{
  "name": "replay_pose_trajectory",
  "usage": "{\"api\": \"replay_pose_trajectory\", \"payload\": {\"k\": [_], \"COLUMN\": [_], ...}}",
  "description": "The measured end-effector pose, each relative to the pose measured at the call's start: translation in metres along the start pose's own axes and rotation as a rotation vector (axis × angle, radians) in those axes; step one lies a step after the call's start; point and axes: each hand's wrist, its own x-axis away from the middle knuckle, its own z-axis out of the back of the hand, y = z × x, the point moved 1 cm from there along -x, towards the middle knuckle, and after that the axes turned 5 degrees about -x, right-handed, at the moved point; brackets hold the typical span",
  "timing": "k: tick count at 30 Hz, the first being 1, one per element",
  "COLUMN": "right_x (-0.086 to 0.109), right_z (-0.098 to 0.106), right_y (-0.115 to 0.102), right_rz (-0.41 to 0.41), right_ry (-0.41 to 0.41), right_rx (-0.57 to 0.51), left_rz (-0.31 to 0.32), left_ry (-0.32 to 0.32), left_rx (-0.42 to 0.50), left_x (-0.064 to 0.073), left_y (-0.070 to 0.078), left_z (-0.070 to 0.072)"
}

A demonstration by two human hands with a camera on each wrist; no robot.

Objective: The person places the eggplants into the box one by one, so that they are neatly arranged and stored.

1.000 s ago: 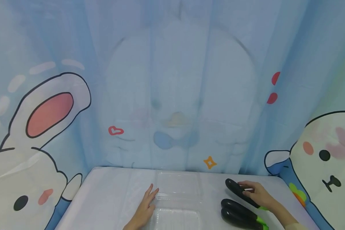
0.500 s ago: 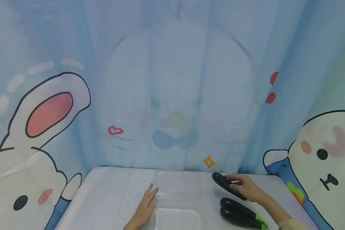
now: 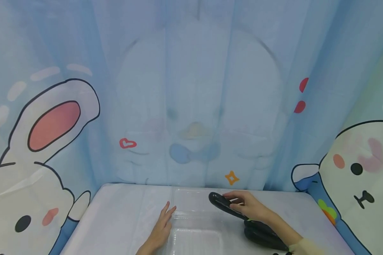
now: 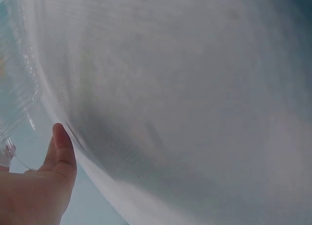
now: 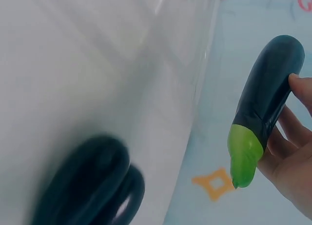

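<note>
My right hand (image 3: pixel 250 205) grips a dark eggplant (image 3: pixel 225 204) around its side, held above the table near the right edge of a clear plastic container. In the right wrist view this eggplant (image 5: pixel 270 83) shows a bright green stem end pointing down, with fingers and thumb about its body. Two more eggplants (image 3: pixel 265 235) lie side by side below my right forearm, partly covered by it. The clear container (image 3: pixel 196 241) lies with its lid half (image 3: pixel 191 198) spread toward the back. My left hand (image 3: pixel 159 230) rests at its left edge, fingers extended.
A white-covered table (image 3: pixel 115 219) bears everything. Behind it hangs a blue curtain (image 3: pixel 198 88) with cartoon animals printed on it, close to the table's back edge.
My right hand has carried the eggplant leftward from the right side, away from the other eggplants and toward the clear container. My left hand has stayed in place.
</note>
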Motion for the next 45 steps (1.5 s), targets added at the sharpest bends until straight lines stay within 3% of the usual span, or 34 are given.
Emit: {"api": "replay_pose_trajectory", "payload": {"k": [10, 20, 37, 45], "right_x": [-0.024, -0.026, -0.026, -0.024], "right_z": [-0.043, -0.078, -0.111, -0.127], "right_y": [-0.022, -0.017, -0.017, -0.009], "right_rz": [-0.015, -0.039, 0.001, -0.075], "right_ry": [-0.110, -0.185, -0.261, -0.287], "right_rx": [-0.124, -0.204, -0.165, -0.190], "left_rz": [0.037, 0.125, 0.071, 0.101], "left_ry": [-0.019, -0.050, 0.001, -0.013], "left_rx": [-0.019, -0.034, -0.074, -0.056], "left_x": [0.000, 0.008, 0.001, 0.000], "left_y": [-0.003, -0.002, -0.001, -0.003], "left_z": [0.000, -0.006, -0.003, -0.003]}}
